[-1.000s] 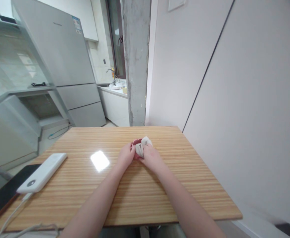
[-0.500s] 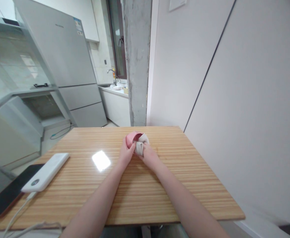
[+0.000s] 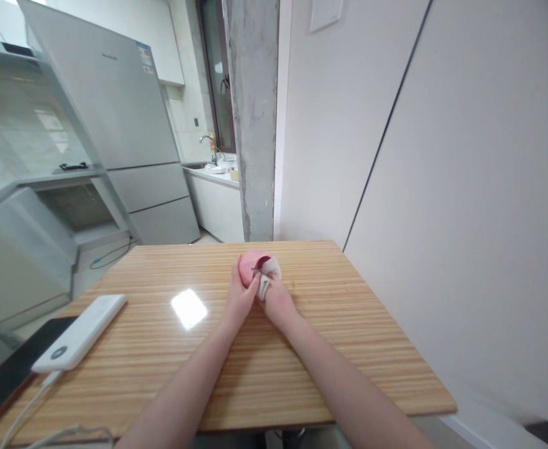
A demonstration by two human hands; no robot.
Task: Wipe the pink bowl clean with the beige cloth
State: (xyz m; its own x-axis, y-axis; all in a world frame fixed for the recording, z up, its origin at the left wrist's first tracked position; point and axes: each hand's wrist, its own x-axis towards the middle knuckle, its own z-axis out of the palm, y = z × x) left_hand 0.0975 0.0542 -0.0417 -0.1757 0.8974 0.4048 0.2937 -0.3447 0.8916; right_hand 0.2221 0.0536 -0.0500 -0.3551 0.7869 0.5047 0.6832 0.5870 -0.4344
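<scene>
Two hands meet at table (image 3: pixel 302 374) centre, toward far edge. Your left hand (image 3: pixel 240 298) has fingers curled round pink cloth (image 3: pixel 249 269), gripping it from 9 o'clock side. Your right hand (image 3: pixel 276 304) pinches cream cloth (image 3: pixel 268 274), touching pink one at its 3 o'clock. Both cloths bunched together, held just above tabletop. White power bank (image 3: pixel 81 332) lies well apart at 8 o'clock, cable (image 3: pixel 25 408) plugged in, dark phone (image 3: pixel 2 377) just beside it.
</scene>
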